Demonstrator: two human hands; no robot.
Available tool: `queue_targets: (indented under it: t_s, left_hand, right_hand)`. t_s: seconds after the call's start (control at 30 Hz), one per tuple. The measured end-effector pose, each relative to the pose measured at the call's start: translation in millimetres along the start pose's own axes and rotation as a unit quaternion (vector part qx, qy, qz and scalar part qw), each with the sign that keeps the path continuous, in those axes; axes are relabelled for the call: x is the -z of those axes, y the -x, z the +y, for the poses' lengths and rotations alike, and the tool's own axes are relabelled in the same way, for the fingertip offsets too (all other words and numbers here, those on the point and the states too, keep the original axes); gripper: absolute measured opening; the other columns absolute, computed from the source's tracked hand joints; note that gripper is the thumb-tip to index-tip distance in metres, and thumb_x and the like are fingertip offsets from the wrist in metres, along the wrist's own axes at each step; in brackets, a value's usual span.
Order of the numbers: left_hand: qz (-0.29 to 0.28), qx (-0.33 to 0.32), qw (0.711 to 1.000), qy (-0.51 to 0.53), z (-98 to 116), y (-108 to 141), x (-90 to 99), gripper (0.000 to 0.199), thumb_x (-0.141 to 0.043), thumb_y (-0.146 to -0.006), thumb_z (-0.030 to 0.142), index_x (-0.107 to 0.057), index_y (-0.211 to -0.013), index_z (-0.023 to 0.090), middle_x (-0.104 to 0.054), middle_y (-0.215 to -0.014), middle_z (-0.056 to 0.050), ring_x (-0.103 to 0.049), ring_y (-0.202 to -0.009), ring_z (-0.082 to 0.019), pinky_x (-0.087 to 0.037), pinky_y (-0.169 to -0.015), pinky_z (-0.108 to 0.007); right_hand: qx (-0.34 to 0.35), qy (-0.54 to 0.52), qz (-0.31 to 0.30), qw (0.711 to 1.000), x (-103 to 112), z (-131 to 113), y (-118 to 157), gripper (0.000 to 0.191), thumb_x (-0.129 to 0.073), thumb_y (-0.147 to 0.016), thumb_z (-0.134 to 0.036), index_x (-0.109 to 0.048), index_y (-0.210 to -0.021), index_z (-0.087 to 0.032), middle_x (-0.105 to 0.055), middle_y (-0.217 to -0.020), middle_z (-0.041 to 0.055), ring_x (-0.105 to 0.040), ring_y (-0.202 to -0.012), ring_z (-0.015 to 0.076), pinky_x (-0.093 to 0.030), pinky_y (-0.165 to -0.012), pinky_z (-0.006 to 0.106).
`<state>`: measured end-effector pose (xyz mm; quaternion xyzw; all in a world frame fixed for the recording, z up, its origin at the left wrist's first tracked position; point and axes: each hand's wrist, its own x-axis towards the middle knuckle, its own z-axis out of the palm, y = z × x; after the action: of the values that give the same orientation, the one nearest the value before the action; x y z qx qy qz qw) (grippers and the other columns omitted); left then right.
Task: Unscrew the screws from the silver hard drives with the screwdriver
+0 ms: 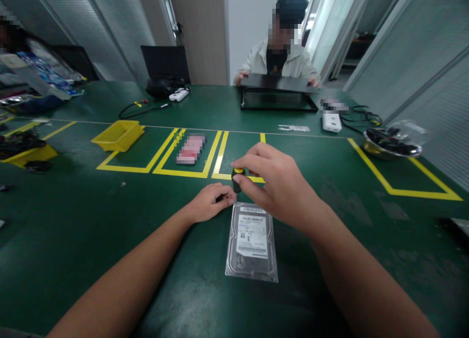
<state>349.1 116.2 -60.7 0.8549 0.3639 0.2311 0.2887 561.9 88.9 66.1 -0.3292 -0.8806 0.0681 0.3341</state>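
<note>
A silver hard drive (252, 267) with a white printed label lies flat on the green table in front of me. My right hand (280, 181) grips a short screwdriver (238, 181) with a dark handle and a yellow top. It stands upright over the drive's far left corner, its tip hardly visible. Beside that corner, my left hand (210, 201) rests on the table with its fingers curled and their tips pressed together near the screwdriver's tip. Whatever those fingertips may hold is too small to make out.
Beyond my hands lie yellow tape (183, 174) outlines, a yellow bin (119, 137) and a phone-like object (191, 149). A metal bowl (392, 151) of dark parts stands right. Across the table a person (269, 59) holds a black panel (278, 83); another person sits far left.
</note>
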Motion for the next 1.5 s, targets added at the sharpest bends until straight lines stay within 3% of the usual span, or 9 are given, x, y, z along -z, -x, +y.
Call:
queue_targets:
  t_s: [0.23, 0.6, 0.83, 1.0, 1.2, 1.5]
  left_hand:
    - [0.009, 0.000, 1.000, 0.010, -1.8, 0.2, -1.3, 0.015, -0.057, -0.092, 0.029, -0.066, -0.093, 0.018, -0.069, -0.095, -0.003, -0.061, -0.090, -0.020, -0.044, -0.082, -0.031]
    - [-0.002, -0.003, 1.000, -0.001, 0.6, -0.1, 0.4, 0.015, -0.055, -0.092, 0.027, -0.065, -0.092, 0.017, -0.067, -0.091, -0.002, -0.059, -0.084, -0.018, -0.043, -0.078, -0.029]
    - [0.001, 0.002, 1.000, 0.006, 0.9, 0.1, 1.2, 0.015, -0.056, -0.092, 0.028, -0.065, -0.089, 0.017, -0.067, -0.090, -0.002, -0.059, -0.083, -0.018, -0.043, -0.077, -0.030]
    - [-0.001, 0.002, 1.000, -0.002, 0.2, 0.6, 1.4, 0.018, -0.054, -0.093, 0.031, -0.066, -0.094, 0.018, -0.068, -0.094, -0.003, -0.060, -0.088, -0.020, -0.044, -0.081, -0.032]
    - [0.001, 0.004, 1.000, 0.000, 1.4, 0.0, 0.7, 0.017, -0.054, -0.092, 0.031, -0.066, -0.094, 0.018, -0.067, -0.089, -0.003, -0.060, -0.086, -0.020, -0.045, -0.080, -0.032]
    - [0.014, 0.001, 1.000, -0.002, 0.4, 0.2, -1.1, 0.015, -0.056, -0.092, 0.028, -0.063, -0.085, 0.017, -0.063, -0.078, 0.001, -0.056, -0.073, -0.015, -0.041, -0.071, -0.027]
  right_hand:
    - [0.007, -0.016, -0.013, 1.000, 1.0, -1.8, 0.0, 0.023, -0.051, -0.087, -0.009, -0.067, -0.104, -0.014, -0.060, -0.098, 0.0079, -0.056, -0.090, 0.0170, -0.043, -0.080, 0.029]
    - [0.026, -0.020, -0.033, 0.999, 4.2, -2.1, -3.9, 0.012, -0.056, -0.088, -0.011, -0.067, -0.093, -0.011, -0.063, -0.093, 0.0075, -0.058, -0.089, 0.0179, -0.044, -0.079, 0.029]
    - [0.062, -0.039, -0.006, 0.997, 2.1, 1.2, -0.9, 0.024, -0.049, -0.085, -0.004, -0.068, -0.098, -0.011, -0.070, -0.098, 0.0068, -0.063, -0.093, 0.0182, -0.046, -0.089, 0.032]
    - [0.048, -0.041, -0.020, 0.998, 2.3, -0.1, -1.1, 0.028, -0.049, -0.083, -0.004, -0.069, -0.102, -0.011, -0.068, -0.106, 0.0088, -0.061, -0.100, 0.0195, -0.046, -0.091, 0.033]
    - [0.025, -0.026, -0.012, 0.999, 1.6, -0.9, -0.9, 0.023, -0.052, -0.089, -0.011, -0.069, -0.104, -0.013, -0.064, -0.102, 0.0089, -0.060, -0.095, 0.0172, -0.047, -0.085, 0.031]
    - [0.014, -0.002, 0.001, 1.000, -0.2, 0.1, -1.6, 0.017, -0.061, -0.089, -0.017, -0.072, -0.102, -0.013, -0.061, -0.097, 0.0081, -0.058, -0.090, 0.0170, -0.047, -0.081, 0.031]
